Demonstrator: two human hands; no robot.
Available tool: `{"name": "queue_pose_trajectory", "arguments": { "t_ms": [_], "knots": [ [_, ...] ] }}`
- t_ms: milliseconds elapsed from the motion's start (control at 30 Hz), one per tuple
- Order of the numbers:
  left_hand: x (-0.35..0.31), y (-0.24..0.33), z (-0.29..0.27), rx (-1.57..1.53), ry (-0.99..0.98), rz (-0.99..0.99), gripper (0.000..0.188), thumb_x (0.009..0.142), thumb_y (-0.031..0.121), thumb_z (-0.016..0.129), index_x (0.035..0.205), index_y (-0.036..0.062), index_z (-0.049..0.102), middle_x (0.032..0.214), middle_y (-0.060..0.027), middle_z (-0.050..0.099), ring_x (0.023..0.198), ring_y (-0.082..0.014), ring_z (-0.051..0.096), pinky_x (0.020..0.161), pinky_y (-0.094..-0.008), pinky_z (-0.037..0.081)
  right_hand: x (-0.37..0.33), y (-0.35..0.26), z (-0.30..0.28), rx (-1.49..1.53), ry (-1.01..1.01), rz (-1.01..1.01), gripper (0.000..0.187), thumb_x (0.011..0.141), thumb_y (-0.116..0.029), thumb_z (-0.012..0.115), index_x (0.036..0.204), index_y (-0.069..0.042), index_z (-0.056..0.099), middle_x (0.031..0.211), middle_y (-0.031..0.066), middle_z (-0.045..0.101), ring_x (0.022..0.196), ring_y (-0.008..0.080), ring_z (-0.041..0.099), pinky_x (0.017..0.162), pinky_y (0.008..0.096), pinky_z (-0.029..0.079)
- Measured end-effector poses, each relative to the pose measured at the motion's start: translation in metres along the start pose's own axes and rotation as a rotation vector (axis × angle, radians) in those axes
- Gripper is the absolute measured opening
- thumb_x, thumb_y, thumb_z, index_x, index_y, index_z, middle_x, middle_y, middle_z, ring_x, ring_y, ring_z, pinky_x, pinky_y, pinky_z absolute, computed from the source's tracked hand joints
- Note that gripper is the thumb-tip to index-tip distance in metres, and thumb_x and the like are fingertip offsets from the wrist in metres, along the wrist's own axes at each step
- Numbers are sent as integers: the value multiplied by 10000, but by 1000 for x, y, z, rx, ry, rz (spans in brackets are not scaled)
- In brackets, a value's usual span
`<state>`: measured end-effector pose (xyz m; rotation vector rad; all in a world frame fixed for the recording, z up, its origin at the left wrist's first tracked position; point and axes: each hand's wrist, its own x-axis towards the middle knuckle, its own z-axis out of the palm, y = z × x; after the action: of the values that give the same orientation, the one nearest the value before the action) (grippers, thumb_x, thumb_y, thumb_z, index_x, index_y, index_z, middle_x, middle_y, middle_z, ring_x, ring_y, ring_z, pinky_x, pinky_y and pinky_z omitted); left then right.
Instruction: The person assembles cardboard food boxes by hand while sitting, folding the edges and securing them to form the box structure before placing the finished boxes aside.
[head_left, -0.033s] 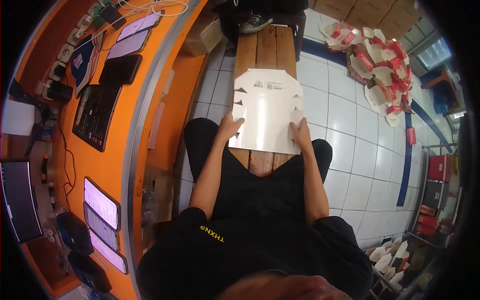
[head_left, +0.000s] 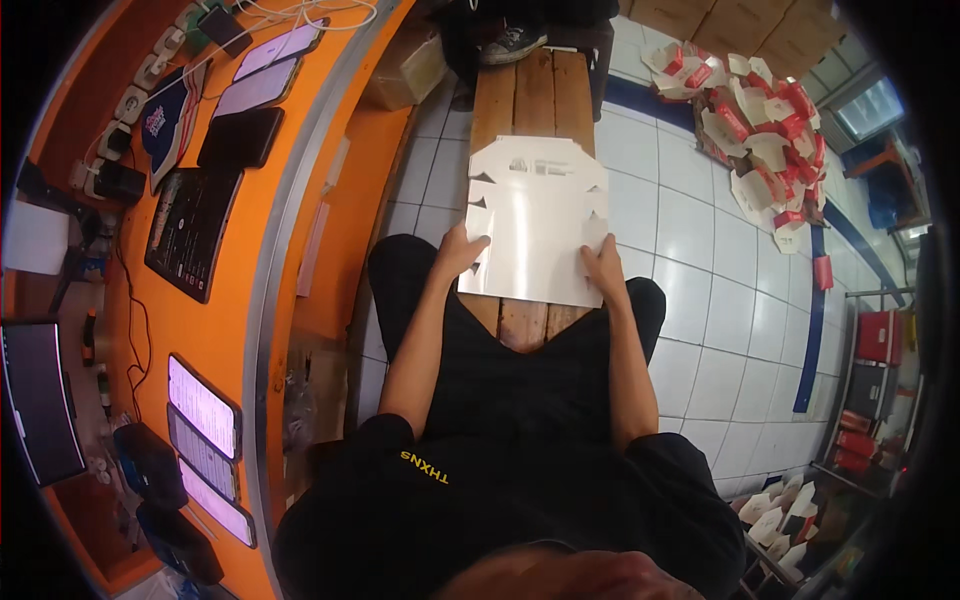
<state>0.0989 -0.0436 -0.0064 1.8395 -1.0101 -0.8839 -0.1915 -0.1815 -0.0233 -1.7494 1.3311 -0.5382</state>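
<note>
A flat white cardboard box blank point(head_left: 528, 225), with cut corners and notched sides, lies level over the wooden bench point(head_left: 534, 95) between my knees. Light glares down its middle, and small dark print shows near its far end. My left hand point(head_left: 460, 252) is closed on the left edge, thumb on top. At the opposite edge my right hand point(head_left: 604, 268) grips the blank the same way. The fingers beneath it are hidden. Whether the blank rests on the bench or is held just above it, I cannot tell.
Along the left runs an orange counter point(head_left: 215, 320) with several phones, a tablet point(head_left: 193, 232) and cables. Folded red-and-white cartons point(head_left: 765, 140) lie heaped on the tiled floor point(head_left: 690, 260) at the far right. A person's shoe point(head_left: 513, 45) shows at the bench's far end.
</note>
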Motion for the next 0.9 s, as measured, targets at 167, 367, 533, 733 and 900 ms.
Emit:
{"name": "queue_pose_trajectory", "arguments": {
  "t_ms": [167,367,533,733,900],
  "knots": [
    [3,-2,-10,-3,-70,-72,451,808,201,737,1187,-34,668,1085,-190,740,974,-284,723,878,-376,551,0,-17,-8,-86,-85,10,523,818,-210,705,1208,86,522,1089,320,680,1008,443,691,874,464,545],
    [9,6,-11,58,-92,-159,436,784,252,759,1133,-5,709,1036,-199,747,970,-296,729,871,-387,554,14,-18,-8,-57,-140,223,470,776,-241,735,1114,72,641,1017,268,715,961,382,717,846,443,557],
    [5,23,-2,299,-24,-138,426,769,262,747,1106,5,711,986,-232,736,921,-387,719,839,-455,564,10,-24,-2,-109,-104,148,407,810,-249,673,1102,34,650,964,265,725,861,402,725,785,476,567],
    [-2,57,61,791,242,-139,245,834,71,614,1059,-12,662,940,-251,714,870,-458,706,795,-525,576,-17,-57,62,-790,230,34,91,973,-162,546,1009,-84,577,858,179,697,765,357,734,642,460,591],
    [-12,64,46,837,70,49,223,866,51,632,1067,-45,647,967,-247,707,863,-380,730,745,-446,607,-20,-50,64,-799,206,96,101,958,-146,554,1032,-77,556,836,173,685,745,373,719,640,480,578]
  ]
}}
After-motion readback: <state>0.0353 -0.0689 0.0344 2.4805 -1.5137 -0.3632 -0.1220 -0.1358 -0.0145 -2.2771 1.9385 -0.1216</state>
